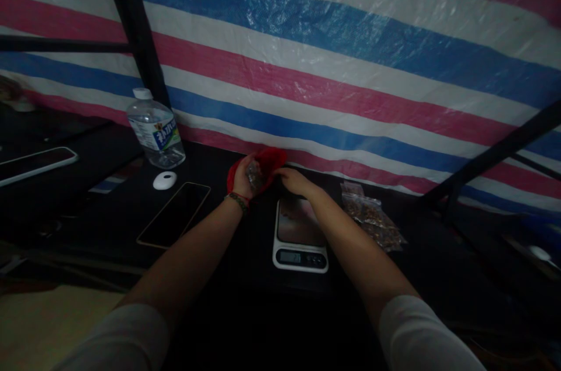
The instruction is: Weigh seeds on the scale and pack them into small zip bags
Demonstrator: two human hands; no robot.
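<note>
The tarpaulin [333, 49] carries repeating blue, white and pink stripes. The bag [267, 163] is red. The kitchen scale [300, 236] is white with a grey display. The bottle [154, 128] is clear, with a white cap and a blue-green label. The table [109, 201] is black. Both sleeves [421, 336] are white.

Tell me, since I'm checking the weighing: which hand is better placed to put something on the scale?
Probably the right hand: it hovers just above the scale, while the left hand grips a small clear bag.
</note>
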